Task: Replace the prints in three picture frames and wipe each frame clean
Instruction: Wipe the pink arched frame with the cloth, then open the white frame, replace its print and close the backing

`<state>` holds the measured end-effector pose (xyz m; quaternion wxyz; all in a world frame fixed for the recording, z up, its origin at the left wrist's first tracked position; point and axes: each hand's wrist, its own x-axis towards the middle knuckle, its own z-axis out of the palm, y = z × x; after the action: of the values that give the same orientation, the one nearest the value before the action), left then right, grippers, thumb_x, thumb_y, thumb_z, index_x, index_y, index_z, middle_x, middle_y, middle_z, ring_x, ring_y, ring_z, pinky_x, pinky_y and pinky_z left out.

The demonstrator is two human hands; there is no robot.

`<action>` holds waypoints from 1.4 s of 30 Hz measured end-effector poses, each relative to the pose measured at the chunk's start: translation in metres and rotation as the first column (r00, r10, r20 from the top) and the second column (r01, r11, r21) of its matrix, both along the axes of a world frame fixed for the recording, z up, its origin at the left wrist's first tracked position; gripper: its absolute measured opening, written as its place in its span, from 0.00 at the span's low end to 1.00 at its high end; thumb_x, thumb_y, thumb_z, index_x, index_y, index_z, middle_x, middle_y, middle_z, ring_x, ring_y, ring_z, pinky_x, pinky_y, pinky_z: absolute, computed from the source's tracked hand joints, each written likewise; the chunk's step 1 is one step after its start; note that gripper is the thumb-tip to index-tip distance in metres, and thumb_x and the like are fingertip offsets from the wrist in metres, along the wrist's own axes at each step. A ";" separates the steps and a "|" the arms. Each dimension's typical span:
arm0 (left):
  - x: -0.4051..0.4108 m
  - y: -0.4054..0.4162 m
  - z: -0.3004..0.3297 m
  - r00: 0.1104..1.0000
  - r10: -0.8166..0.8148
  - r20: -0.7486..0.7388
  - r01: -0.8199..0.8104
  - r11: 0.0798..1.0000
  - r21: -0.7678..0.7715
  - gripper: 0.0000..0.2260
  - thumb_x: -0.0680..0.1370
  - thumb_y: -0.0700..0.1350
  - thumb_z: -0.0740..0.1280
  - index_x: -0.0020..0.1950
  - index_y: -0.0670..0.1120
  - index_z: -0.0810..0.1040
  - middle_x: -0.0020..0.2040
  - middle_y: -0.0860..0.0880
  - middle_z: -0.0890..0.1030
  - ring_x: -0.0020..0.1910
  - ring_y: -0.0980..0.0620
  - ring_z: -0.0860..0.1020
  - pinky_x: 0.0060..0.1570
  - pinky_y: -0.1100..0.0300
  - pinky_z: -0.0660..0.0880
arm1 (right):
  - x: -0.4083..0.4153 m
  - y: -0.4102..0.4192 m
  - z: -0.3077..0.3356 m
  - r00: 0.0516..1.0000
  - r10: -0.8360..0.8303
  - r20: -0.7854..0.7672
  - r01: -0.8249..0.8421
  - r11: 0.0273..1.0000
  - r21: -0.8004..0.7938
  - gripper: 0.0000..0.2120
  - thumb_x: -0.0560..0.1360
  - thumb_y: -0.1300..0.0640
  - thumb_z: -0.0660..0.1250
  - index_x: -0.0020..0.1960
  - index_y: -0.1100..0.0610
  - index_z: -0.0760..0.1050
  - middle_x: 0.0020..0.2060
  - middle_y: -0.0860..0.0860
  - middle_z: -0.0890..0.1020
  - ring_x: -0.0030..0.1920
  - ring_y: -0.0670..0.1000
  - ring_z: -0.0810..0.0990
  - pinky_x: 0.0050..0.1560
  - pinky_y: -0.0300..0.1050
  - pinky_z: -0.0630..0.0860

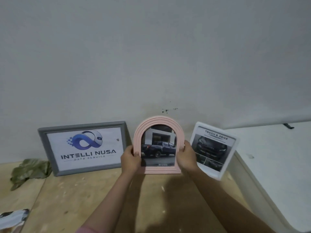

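— Surface (117,195)? 
— Bare wood, centre frame, against a white wall (151,56).
— Holdings?
— Pink arched frame (159,121), truck print, upright at centre; left hand (131,159) and right hand (186,156) grip pinching its side edges.

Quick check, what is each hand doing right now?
Left hand: closed on the left edge of the pink arched frame.
Right hand: closed on the same frame's right edge.

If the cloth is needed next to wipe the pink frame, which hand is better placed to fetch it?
Left, probably. The green cloth lies at the far left, beyond the grey frame, on the side of the left hand. The right hand could keep holding the pink arched frame.
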<state>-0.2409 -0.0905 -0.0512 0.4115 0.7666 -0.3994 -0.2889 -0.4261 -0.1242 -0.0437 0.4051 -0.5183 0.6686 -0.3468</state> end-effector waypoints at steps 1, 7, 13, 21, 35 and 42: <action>-0.002 -0.006 -0.003 1.000 0.020 0.006 -0.020 1.000 0.007 0.12 0.78 0.37 0.62 0.62 0.39 0.75 0.57 0.41 0.79 0.56 0.41 0.77 0.55 0.54 0.73 | -0.001 -0.008 -0.002 1.000 0.030 -0.010 -0.030 1.000 -0.008 0.21 0.79 0.65 0.56 0.70 0.54 0.64 0.55 0.51 0.75 0.56 0.54 0.75 0.55 0.47 0.74; -0.009 -0.035 -0.012 0.999 0.027 0.032 -0.028 0.999 0.021 0.09 0.79 0.38 0.61 0.58 0.39 0.76 0.52 0.42 0.80 0.50 0.44 0.77 0.48 0.57 0.73 | 0.003 -0.050 -0.014 0.996 0.076 -0.050 -0.077 0.997 -0.012 0.29 0.76 0.67 0.59 0.73 0.49 0.57 0.60 0.54 0.75 0.56 0.56 0.77 0.52 0.53 0.80; -0.011 -0.048 -0.022 0.996 0.027 0.082 -0.034 0.997 0.075 0.09 0.78 0.39 0.61 0.58 0.41 0.75 0.51 0.41 0.80 0.51 0.42 0.78 0.52 0.51 0.76 | 0.007 -0.065 -0.035 0.991 0.088 -0.097 -0.090 0.996 -0.020 0.33 0.74 0.68 0.62 0.74 0.50 0.53 0.65 0.54 0.70 0.64 0.57 0.72 0.61 0.52 0.75; -0.019 -0.044 -0.028 0.994 0.052 0.097 -0.059 0.996 0.065 0.10 0.77 0.41 0.63 0.58 0.41 0.74 0.50 0.42 0.79 0.50 0.41 0.77 0.49 0.51 0.75 | 0.008 -0.064 -0.051 0.996 0.052 -0.070 -0.054 0.998 -0.031 0.31 0.74 0.65 0.63 0.73 0.54 0.55 0.64 0.55 0.69 0.63 0.58 0.72 0.58 0.51 0.77; -0.113 -0.021 -0.010 0.987 -0.073 -0.142 0.088 0.992 0.096 0.17 0.75 0.42 0.66 0.64 0.41 0.71 0.59 0.46 0.75 0.57 0.46 0.76 0.57 0.52 0.75 | -0.052 0.016 -0.026 0.919 -0.393 0.040 0.381 0.853 -0.357 0.11 0.74 0.68 0.61 0.56 0.64 0.75 0.51 0.57 0.76 0.49 0.50 0.74 0.49 0.30 0.70; -0.168 -0.056 0.009 0.915 -0.401 -0.049 0.401 0.916 0.007 0.22 0.81 0.46 0.59 0.73 0.40 0.63 0.71 0.43 0.67 0.70 0.46 0.67 0.69 0.53 0.64 | -0.121 0.014 -0.036 0.791 -0.600 0.117 0.590 0.698 -0.405 0.16 0.72 0.57 0.60 0.55 0.66 0.72 0.50 0.62 0.74 0.51 0.58 0.72 0.48 0.36 0.64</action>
<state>-0.4088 -0.1469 -0.0418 0.3462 0.6650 -0.5358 -0.3884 -0.5468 -0.1098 -0.0793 0.1413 -0.3531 0.7135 -0.5884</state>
